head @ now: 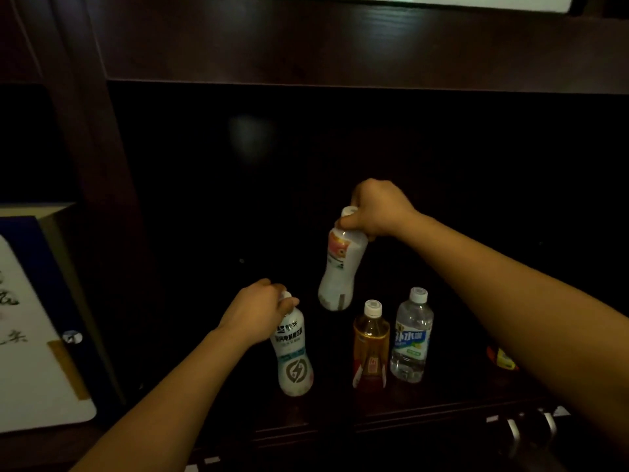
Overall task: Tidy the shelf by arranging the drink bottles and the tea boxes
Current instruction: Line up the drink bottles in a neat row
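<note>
My right hand (377,209) grips the neck of a white bottle with an orange label (342,264) and holds it tilted in the air above the dark shelf (391,413). My left hand (255,311) grips the cap end of a white bottle with a lightning mark (293,356), which leans at the shelf's front left. An amber tea bottle (371,345) and a clear water bottle (412,338) stand upright side by side to the right.
A white and blue box with dark writing (37,335) fills the compartment to the left, behind a wooden upright (102,199). A small red and yellow thing (503,359) shows partly behind my right forearm. Metal handles (531,430) sit below the shelf's front edge.
</note>
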